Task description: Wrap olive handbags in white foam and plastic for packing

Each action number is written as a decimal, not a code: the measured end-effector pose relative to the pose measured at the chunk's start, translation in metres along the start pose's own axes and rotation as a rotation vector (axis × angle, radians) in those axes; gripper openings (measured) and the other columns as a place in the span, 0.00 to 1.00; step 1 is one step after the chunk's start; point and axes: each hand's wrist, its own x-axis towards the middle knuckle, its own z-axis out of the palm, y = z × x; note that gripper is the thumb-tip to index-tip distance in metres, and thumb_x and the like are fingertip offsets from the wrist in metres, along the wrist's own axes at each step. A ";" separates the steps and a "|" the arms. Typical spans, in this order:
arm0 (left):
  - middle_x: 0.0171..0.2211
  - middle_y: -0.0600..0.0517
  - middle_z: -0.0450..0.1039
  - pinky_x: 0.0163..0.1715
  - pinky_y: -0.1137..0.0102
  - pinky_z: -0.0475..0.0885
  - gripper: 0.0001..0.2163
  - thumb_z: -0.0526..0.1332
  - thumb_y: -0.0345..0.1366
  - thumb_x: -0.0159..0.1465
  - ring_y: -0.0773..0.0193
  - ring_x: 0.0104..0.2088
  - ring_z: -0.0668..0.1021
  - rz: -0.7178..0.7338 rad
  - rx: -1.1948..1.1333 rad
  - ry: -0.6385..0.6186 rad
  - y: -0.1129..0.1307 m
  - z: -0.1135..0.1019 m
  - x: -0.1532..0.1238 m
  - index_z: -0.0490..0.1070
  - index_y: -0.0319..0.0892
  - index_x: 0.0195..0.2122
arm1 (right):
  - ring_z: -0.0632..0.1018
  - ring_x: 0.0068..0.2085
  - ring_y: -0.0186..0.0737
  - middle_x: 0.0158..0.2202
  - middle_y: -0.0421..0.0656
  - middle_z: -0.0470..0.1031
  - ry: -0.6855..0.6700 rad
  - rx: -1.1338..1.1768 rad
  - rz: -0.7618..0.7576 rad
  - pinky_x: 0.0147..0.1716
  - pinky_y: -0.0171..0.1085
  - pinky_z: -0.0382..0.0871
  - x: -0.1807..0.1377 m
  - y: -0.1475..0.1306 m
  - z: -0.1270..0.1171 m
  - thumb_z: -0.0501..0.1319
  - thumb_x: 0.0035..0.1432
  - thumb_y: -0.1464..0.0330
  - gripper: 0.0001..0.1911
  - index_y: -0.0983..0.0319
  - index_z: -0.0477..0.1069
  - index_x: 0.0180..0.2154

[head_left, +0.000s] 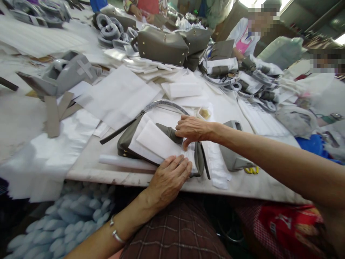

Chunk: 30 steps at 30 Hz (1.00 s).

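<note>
An olive-grey handbag (124, 141) lies at the table's front edge, its handle (167, 103) arching behind it under clear wrap. White padding sheets (155, 138) cover much of its upper side, and an olive strap (167, 131) crosses them. My right hand (193, 128) reaches in from the right with curled fingers closed at the end of that strap; one fingertip points down onto the white sheet. Just in front of it, my left hand (172, 176) lies with fingers stretched out flat on the white padding at the bag's near side. What sits under my right palm is hidden.
A white roll (126, 162) lies along the front edge. To the right stands a grey tape dispenser (231, 154) near yellow rings (251, 170); another grey dispenser (71, 70) is at left. Padding sheets (118, 95) and olive bags (161, 45) lie behind. Co-workers are across the table.
</note>
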 end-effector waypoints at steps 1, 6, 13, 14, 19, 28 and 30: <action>0.56 0.48 0.73 0.59 0.62 0.62 0.15 0.53 0.32 0.72 0.58 0.58 0.71 -0.003 0.006 0.005 0.000 0.000 0.000 0.68 0.39 0.57 | 0.75 0.35 0.41 0.32 0.42 0.78 0.054 -0.026 0.000 0.44 0.40 0.58 -0.005 0.009 0.003 0.70 0.54 0.55 0.16 0.61 0.75 0.33; 0.56 0.49 0.73 0.59 0.62 0.61 0.15 0.54 0.34 0.71 0.58 0.59 0.71 -0.013 -0.006 0.017 0.001 0.002 -0.002 0.68 0.39 0.57 | 0.75 0.44 0.47 0.44 0.49 0.78 0.391 -0.048 0.395 0.48 0.43 0.59 -0.040 0.026 0.016 0.68 0.59 0.67 0.13 0.64 0.75 0.45; 0.56 0.49 0.73 0.61 0.62 0.59 0.16 0.56 0.33 0.71 0.59 0.60 0.69 -0.019 -0.022 0.007 0.001 0.006 -0.001 0.67 0.38 0.58 | 0.76 0.40 0.40 0.36 0.44 0.79 0.684 0.380 0.499 0.47 0.41 0.65 -0.056 -0.058 0.054 0.58 0.67 0.66 0.10 0.61 0.77 0.35; 0.56 0.49 0.73 0.60 0.62 0.59 0.16 0.56 0.33 0.71 0.59 0.60 0.70 -0.017 -0.020 0.009 0.002 0.005 -0.001 0.67 0.38 0.58 | 0.76 0.40 0.41 0.36 0.45 0.79 0.660 0.400 0.486 0.46 0.41 0.65 -0.054 -0.065 0.060 0.58 0.67 0.66 0.11 0.61 0.77 0.35; 0.55 0.47 0.74 0.59 0.61 0.62 0.14 0.54 0.34 0.72 0.59 0.59 0.71 -0.026 -0.015 0.008 0.002 0.000 0.001 0.68 0.40 0.57 | 0.78 0.41 0.43 0.35 0.45 0.80 0.558 0.464 0.532 0.48 0.44 0.67 -0.046 -0.072 0.058 0.60 0.65 0.68 0.10 0.62 0.79 0.34; 0.55 0.43 0.73 0.63 0.56 0.62 0.14 0.53 0.33 0.70 0.55 0.60 0.70 0.032 0.043 -0.048 0.000 0.008 -0.007 0.70 0.37 0.55 | 0.73 0.58 0.49 0.59 0.50 0.71 0.940 0.571 0.541 0.57 0.49 0.70 -0.024 -0.159 0.047 0.51 0.70 0.60 0.25 0.59 0.61 0.64; 0.59 0.41 0.69 0.66 0.55 0.58 0.17 0.53 0.34 0.71 0.53 0.63 0.66 0.033 0.093 -0.041 -0.012 -0.007 -0.011 0.67 0.34 0.58 | 0.69 0.62 0.51 0.62 0.53 0.67 0.959 0.483 0.509 0.60 0.52 0.67 -0.017 -0.170 0.058 0.52 0.69 0.58 0.29 0.62 0.56 0.67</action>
